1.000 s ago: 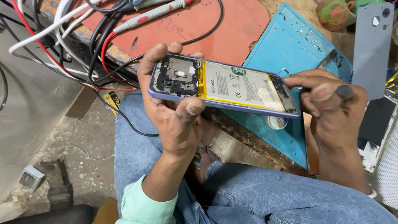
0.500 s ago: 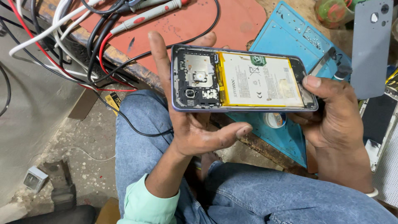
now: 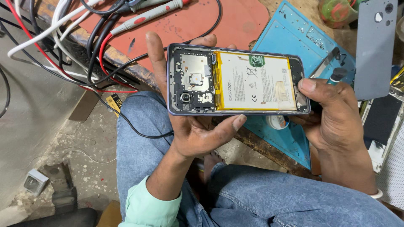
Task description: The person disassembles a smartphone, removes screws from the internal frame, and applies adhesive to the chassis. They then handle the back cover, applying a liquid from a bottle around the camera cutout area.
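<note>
We have turned the opened phone flatter toward us; our left hand cradles it, right hand pinches its end.

I'm seeing bare hands here, the left hand coming out of a mint-green sleeve with its cuff at the wrist. The right hand wears a thin white band at the wrist. Faded blue jeans cover both legs, creased at the knees.
</note>
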